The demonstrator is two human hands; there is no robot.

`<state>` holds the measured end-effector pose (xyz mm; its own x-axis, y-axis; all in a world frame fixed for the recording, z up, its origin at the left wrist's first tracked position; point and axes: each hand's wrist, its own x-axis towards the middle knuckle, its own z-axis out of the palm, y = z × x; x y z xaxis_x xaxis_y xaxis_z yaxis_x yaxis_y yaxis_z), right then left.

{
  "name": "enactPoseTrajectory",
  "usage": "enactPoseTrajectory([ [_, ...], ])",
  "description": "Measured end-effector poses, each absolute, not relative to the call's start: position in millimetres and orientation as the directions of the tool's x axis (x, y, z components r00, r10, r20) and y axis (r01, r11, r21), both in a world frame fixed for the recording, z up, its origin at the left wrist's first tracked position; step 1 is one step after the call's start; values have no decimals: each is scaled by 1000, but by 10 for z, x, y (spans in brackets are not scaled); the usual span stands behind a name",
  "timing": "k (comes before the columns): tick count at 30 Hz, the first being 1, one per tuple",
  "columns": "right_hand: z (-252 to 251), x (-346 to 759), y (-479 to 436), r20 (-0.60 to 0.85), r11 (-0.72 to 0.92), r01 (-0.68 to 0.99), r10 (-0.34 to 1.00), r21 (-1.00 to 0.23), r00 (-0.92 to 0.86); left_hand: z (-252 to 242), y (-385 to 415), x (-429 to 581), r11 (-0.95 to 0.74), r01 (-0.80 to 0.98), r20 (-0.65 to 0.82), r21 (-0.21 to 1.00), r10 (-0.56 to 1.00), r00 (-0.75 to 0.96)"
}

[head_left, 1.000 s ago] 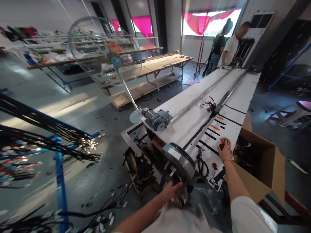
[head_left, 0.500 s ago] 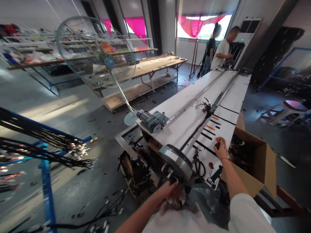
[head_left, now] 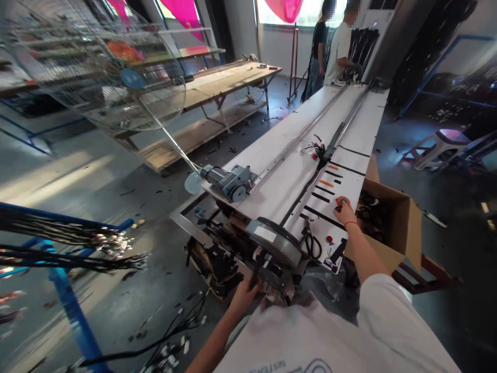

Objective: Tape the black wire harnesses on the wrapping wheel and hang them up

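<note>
My right hand rests on a round red and green button on the long white machine table, fingers pressed down onto it. My left hand is closed on a dark strap or part at the near end of the machine, just under the grey round motor housing. A second grey motor sits on the table's left edge. Black scissors lie near the motor housing.
A big wire-caged fan stands left. An open cardboard box sits right of the table. Two people stand at the far end. A blue rack with black cable bundles is at left, and cables litter the floor.
The view has tipped down and shifted, so everything sits higher in frame. My left hand has dropped a little lower under the motor. My right hand stays on the button.
</note>
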<state>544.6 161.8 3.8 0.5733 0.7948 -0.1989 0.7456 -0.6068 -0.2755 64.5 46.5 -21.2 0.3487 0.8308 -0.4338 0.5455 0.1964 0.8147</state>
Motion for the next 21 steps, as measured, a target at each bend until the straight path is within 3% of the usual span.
enactPoseTrajectory([
  [6,48,5398,1626,-212,-644,719,765,-263,608,23,367,434,215,621,-441,754,866,235],
  [9,66,5382,1608,-221,-651,711,759,-266,612,250,288,270,227,583,-416,780,884,212],
  [16,78,5409,1606,-244,-661,697,751,-278,614,564,291,467,464,380,-594,800,699,397],
  [21,124,5373,1572,-243,-661,694,750,-285,615,640,354,554,335,515,-576,789,694,432],
])
